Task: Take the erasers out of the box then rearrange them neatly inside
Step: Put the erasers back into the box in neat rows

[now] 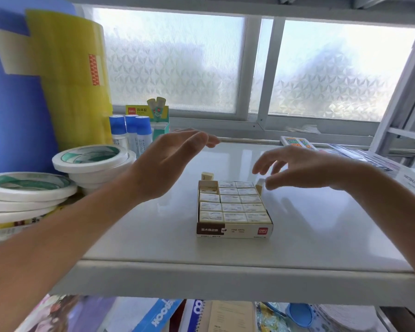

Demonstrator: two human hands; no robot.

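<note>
A small open cardboard box with a brown and red front label sits in the middle of the white shelf. Several wrapped cream erasers fill it in tidy rows; the far left slot looks only partly filled. My left hand hovers above and to the left of the box, fingers spread, holding nothing. My right hand hovers over the box's far right corner, fingers apart, fingertips close to the raised side flap. A second flap stands up behind the box.
Stacked rolls of white tape and glue bottles with blue caps stand at the left. A yellow and blue roll rises behind them. Papers and a colourful packet lie at the right. The shelf's front edge is near me.
</note>
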